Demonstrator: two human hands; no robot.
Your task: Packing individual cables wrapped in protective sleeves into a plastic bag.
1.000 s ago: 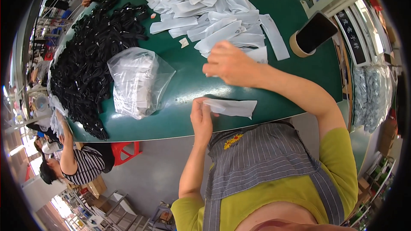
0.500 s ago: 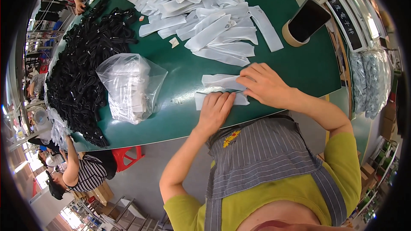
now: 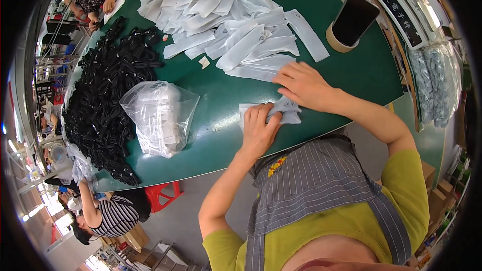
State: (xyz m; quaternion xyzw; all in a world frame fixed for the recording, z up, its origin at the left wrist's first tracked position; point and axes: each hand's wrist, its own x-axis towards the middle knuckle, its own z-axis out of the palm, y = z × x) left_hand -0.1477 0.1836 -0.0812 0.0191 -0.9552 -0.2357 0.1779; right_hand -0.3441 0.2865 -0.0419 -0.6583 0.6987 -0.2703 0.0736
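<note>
My left hand [image 3: 259,126] is closed on a pale, frosted plastic bag [image 3: 289,112] lying near the table's front edge. Its thumb and fingers press the crumpled middle, and part of the bag shows on either side of them. Just beyond it, my right hand [image 3: 305,87] has its fingers stretched out with the thumb apart. Those fingertips are at the near edge of a big heap of similar flat bags [image 3: 251,35]; whether they touch it I cannot tell. Left of my left hand stands a clear plastic bag [image 3: 159,118] filled with small white pieces.
A mound of black bundled cords [image 3: 108,100] covers the table's left side. A phone [image 3: 354,20] leans on a tan ring [image 3: 339,41] at the right. One person stands at the far left, and another in a striped top [image 3: 118,217] is near a red stool [image 3: 163,196].
Two bags lay apart before me; now one crumpled bag shows under my left hand. My right hand has lifted off and moved slightly away toward the heap. The far-left person has leaned further into view.
</note>
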